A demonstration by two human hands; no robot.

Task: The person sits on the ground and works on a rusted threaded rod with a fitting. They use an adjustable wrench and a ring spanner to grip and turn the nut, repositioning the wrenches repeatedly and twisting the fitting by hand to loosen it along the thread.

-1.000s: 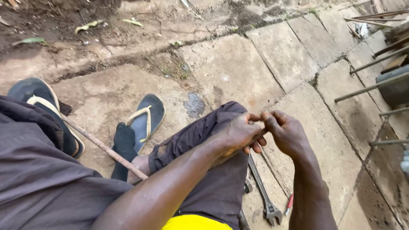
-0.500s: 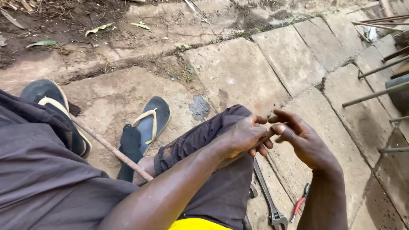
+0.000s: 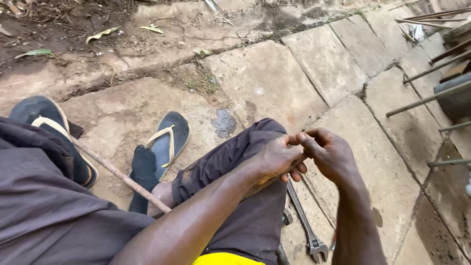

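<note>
Wrench (image 3: 305, 221) near right, partly hidden under knee (image 3: 255, 142), jaw end showing. Left hand (image 3: 277, 159) curled, touching right hand (image 3: 328, 154) fingertip to fingertip above knee; anything pinched between too small to tell.

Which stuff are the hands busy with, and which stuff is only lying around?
In use:
- left hand and right hand, fingertips pinched together above the knee; anything between them is too small to tell.

Lying about:
- grey metal adjustable wrench on the concrete slab
- black-and-tan flip-flop
- thin rusty rod
- dry leaves
</note>
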